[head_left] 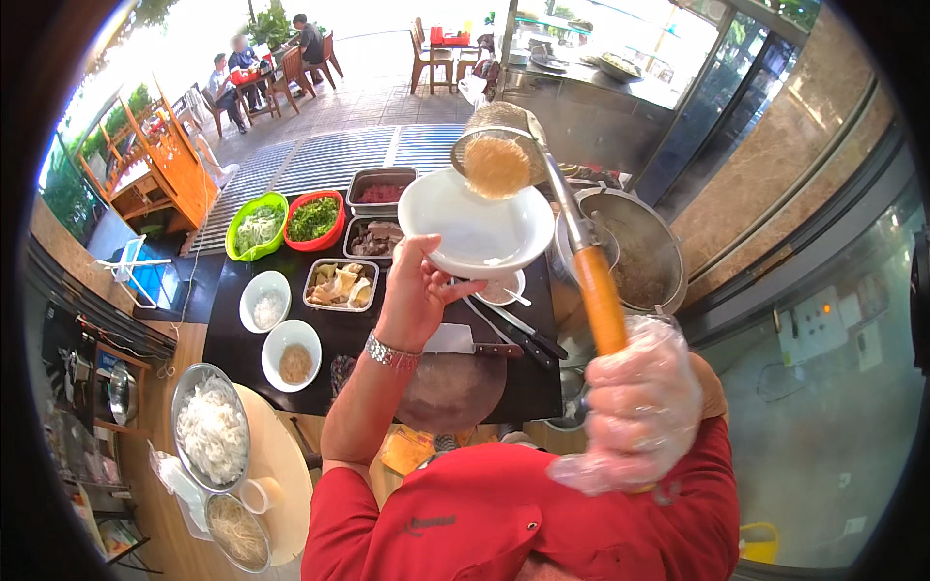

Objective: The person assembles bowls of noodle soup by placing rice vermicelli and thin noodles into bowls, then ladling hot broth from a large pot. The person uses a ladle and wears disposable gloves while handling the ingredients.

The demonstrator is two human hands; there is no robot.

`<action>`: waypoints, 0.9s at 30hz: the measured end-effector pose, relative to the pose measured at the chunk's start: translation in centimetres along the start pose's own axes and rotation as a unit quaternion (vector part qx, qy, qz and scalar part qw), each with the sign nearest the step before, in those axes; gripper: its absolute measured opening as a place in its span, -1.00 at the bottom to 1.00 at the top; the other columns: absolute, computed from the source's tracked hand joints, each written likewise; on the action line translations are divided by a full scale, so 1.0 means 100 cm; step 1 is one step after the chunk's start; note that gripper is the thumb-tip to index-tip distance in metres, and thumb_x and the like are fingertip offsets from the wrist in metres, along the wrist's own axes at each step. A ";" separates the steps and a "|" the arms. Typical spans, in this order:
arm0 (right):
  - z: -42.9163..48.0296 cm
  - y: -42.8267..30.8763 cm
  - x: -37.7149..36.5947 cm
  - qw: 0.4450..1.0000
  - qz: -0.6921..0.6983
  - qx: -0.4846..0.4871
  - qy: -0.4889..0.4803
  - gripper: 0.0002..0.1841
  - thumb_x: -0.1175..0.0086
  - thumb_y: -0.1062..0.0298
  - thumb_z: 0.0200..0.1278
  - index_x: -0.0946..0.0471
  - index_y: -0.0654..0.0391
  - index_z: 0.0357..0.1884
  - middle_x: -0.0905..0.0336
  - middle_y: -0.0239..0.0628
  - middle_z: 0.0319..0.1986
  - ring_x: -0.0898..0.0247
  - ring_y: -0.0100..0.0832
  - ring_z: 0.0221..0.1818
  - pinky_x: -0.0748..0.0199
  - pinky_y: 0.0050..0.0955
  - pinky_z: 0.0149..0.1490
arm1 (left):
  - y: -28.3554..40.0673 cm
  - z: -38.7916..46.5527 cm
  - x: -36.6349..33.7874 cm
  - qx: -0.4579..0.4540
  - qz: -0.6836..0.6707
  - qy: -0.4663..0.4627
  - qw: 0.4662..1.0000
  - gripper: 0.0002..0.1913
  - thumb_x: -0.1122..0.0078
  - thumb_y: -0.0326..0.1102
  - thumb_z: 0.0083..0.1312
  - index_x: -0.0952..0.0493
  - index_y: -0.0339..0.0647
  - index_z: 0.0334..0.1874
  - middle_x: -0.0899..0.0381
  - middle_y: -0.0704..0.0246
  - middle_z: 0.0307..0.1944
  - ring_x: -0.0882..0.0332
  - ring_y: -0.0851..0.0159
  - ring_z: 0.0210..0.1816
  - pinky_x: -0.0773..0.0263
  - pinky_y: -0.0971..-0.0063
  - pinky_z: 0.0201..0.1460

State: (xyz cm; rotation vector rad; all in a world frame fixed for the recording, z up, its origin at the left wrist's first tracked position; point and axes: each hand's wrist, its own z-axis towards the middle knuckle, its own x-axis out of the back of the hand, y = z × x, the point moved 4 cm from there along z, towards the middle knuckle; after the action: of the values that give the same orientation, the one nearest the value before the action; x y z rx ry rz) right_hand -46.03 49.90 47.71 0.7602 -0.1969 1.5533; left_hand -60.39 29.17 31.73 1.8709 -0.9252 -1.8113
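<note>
My left hand [429, 279] holds a large white bowl [472, 232] by its near left rim, thumb on the edge. In my right hand [639, 407], which wears a clear plastic glove, is the orange handle of a deep mesh strainer [538, 145]. The strainer is tilted over the bowl's far rim, and a clump of pale brown noodles [498, 167] shows at its mouth. Below my left hand lie a round chopping board [454, 388] and a cleaver [465, 341]. To the right, a large steel pot [639, 247] holds dark, steaming liquid.
On the black table [232, 334] stand a green basket [256, 226] of sliced onion, a red basket [314, 221] of chopped greens, steel trays of meat [374, 238] and two small noodle bowls [291, 356]. A round side table [280, 450] bears a basin of white noodles [212, 428]. People sit beyond.
</note>
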 end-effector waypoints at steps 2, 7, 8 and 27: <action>0.002 0.000 -0.015 0.994 0.023 0.078 -0.074 -0.90 -0.30 0.35 0.07 -0.58 0.01 -0.38 -0.33 -0.45 -0.54 -0.40 -0.49 -0.51 -0.55 -0.39 -0.37 | 0.005 -0.001 -0.001 -0.010 -0.026 -0.024 0.999 -0.32 -0.13 -0.12 0.38 -0.20 -0.37 0.44 -0.47 0.04 0.25 -0.59 -0.03 0.23 -0.78 0.10 0.02; -0.009 -0.003 -0.016 0.994 0.013 0.088 -0.058 -0.87 -0.30 0.25 0.21 -0.61 0.04 -0.40 -0.34 -0.44 -0.53 -0.37 -0.48 -0.53 -0.50 -0.36 -0.39 | -0.005 -0.013 0.022 -0.012 -0.065 -0.040 0.997 -0.37 0.00 -0.29 0.35 -0.18 -0.42 0.45 -0.44 -0.06 0.31 -0.59 -0.14 0.23 -0.73 -0.06 0.08; -0.013 -0.002 -0.008 0.999 0.018 0.023 0.028 -0.83 -0.28 0.19 0.24 -0.61 0.04 -0.41 -0.32 -0.44 -0.54 -0.33 -0.48 -0.54 -0.48 -0.38 -0.38 | -0.012 -0.016 0.030 -0.019 -0.067 -0.042 0.997 -0.38 0.01 -0.30 0.35 -0.19 -0.42 0.44 -0.44 -0.06 0.30 -0.59 -0.14 0.23 -0.72 -0.07 0.08; -0.190 0.046 0.034 0.652 0.082 -0.510 0.556 -0.55 -0.08 0.07 0.56 -0.50 0.31 0.17 -0.05 -0.62 -0.65 0.08 -0.66 -0.58 -0.03 -0.56 -0.36 | -0.132 -0.107 0.354 0.001 -0.098 0.288 0.953 -0.44 0.11 -0.52 0.14 -0.34 -0.26 0.29 -0.52 0.07 0.16 -0.67 -0.15 0.06 -0.69 -0.32 -0.06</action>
State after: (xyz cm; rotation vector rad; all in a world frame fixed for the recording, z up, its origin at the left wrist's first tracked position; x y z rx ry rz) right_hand -56.68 62.44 36.58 -1.1604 -0.1707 1.4919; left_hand -48.91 12.66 -2.02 2.3668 -0.5402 -1.2231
